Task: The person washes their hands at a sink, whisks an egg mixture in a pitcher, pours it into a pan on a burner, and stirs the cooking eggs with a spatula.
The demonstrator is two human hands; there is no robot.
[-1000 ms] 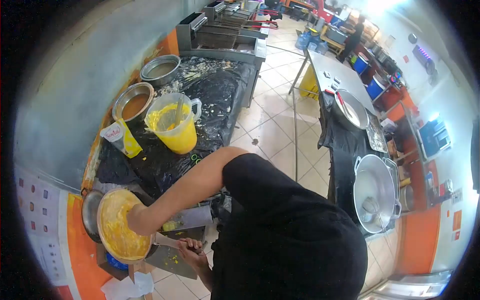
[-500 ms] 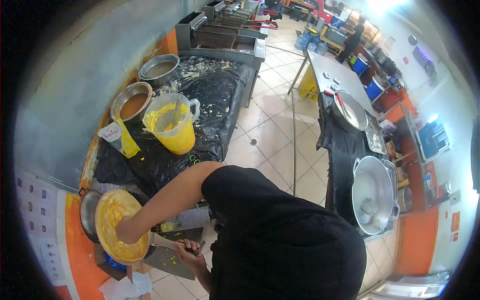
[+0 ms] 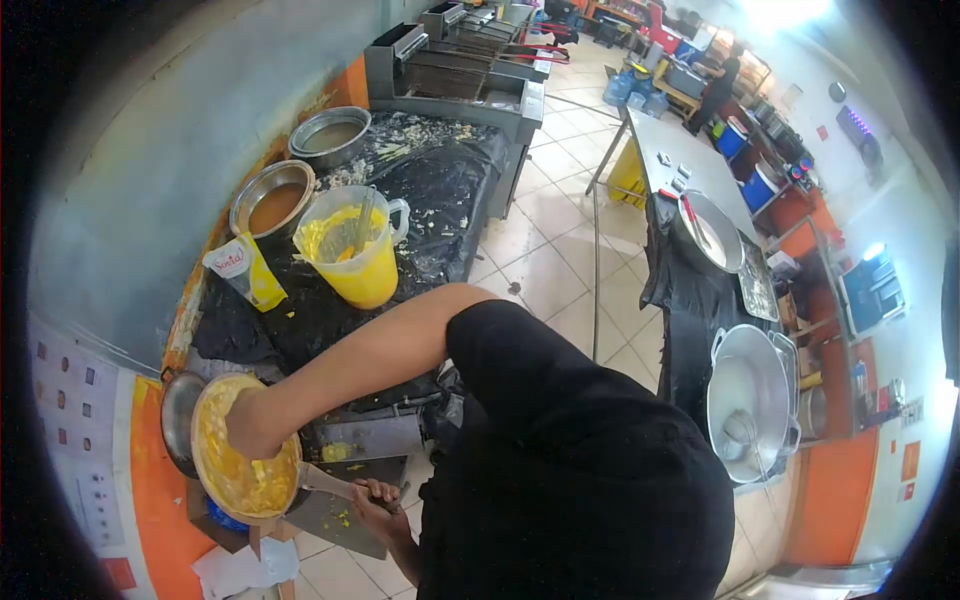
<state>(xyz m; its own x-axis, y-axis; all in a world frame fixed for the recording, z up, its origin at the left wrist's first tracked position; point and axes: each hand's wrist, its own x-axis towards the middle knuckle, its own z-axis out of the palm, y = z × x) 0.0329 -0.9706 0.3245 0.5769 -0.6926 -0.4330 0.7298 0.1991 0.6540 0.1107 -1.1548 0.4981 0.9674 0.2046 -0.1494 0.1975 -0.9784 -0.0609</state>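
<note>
At the lower left is a round, light-rimmed pan (image 3: 283,487) coated inside with a wet yellow-and-cream mixture (image 3: 235,475). My left hand (image 3: 380,508) is wrapped round the far end of its handle (image 3: 325,482). Reaching across, my right hand (image 3: 255,425) is down inside the pan, against the mixture near the upper rim. Its fingers are hidden behind the back of the hand and wrist. A grey metal pan (image 3: 180,425) sits right behind, partly covered. Above stands a clear plastic jug (image 3: 370,278) with yellow contents and a utensil (image 3: 362,222) leaning in it.
A yellow-and-white carton (image 3: 245,272) and two metal bowls (image 3: 272,208) (image 3: 330,137) stand along the wall on black plastic sheeting (image 3: 440,190). Grills (image 3: 455,90) lie beyond. At right are a big pot (image 3: 750,400) with a whisk and a bowl (image 3: 705,235). Another person (image 3: 715,90) stands far back.
My right hand has moved up toward the upper rim of the pan, and more of the mixture shows below it. My left hand keeps hold of the handle. The view has shifted slightly.
</note>
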